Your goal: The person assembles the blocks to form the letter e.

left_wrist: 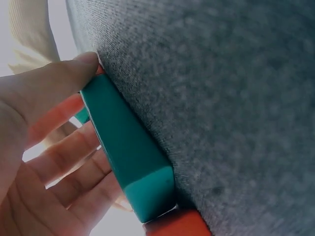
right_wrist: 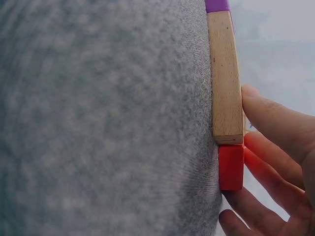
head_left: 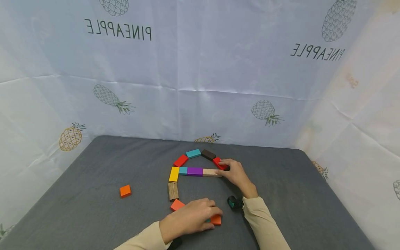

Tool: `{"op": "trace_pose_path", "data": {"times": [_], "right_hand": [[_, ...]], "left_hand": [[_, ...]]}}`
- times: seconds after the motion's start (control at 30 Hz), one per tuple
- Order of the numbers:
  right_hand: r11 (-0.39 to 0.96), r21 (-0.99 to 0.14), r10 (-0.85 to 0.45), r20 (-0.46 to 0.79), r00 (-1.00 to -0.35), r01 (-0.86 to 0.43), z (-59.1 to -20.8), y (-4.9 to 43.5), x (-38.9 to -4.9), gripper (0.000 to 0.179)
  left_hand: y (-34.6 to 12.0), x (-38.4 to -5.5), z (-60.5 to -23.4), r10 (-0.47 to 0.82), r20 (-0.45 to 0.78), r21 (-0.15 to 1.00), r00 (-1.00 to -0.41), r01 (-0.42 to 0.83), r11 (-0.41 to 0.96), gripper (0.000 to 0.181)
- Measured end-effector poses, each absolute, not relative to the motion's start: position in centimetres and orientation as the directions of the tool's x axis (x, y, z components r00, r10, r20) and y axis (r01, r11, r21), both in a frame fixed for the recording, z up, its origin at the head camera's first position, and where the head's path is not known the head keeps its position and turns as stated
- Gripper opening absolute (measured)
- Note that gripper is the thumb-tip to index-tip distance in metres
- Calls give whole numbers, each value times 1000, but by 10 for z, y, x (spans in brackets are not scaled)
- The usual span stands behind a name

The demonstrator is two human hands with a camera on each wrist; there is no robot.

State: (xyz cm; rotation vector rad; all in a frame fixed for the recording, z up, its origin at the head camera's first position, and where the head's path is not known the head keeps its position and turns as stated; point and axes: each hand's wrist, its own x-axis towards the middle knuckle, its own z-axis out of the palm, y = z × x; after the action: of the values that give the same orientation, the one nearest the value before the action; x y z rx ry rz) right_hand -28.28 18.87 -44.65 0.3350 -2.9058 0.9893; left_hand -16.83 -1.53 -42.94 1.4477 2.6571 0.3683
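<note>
My left hand [head_left: 193,217] is low over the front row, thumb and fingers on either side of an orange block [head_left: 216,219] beside a teal block [left_wrist: 125,142]. Its palm hides part of that row; a coral block [head_left: 177,205] shows beyond it. Farther back, my right hand [head_left: 236,175] has its fingers around a red block [head_left: 219,163]. The right thumb touches the pale wooden block [right_wrist: 226,78] that meets the red one. Left of the pale block run a purple block [head_left: 195,172] and a small blue block [head_left: 183,171].
A yellow block [head_left: 174,174] and a brown wooden block [head_left: 173,191] form the left side. Another red block [head_left: 181,160], a light-blue block [head_left: 193,153] and a dark brown block [head_left: 208,155] curve across the top. One orange block [head_left: 125,191] lies apart on the grey table [head_left: 78,215].
</note>
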Motion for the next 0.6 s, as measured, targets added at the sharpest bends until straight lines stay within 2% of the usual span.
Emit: {"op": "trace_pose_path", "data": {"times": [0.47, 0.6], "right_hand": [[767, -603, -187, 117, -975, -220, -447, 189, -283, 44], [768, -590, -202, 146, -968, -249, -445, 188, -280, 46]], "left_hand": [[-45, -174, -421, 800, 45, 295, -598, 774, 561, 41], [-58, -175, -418, 768, 23, 334, -640, 729, 598, 41]]}}
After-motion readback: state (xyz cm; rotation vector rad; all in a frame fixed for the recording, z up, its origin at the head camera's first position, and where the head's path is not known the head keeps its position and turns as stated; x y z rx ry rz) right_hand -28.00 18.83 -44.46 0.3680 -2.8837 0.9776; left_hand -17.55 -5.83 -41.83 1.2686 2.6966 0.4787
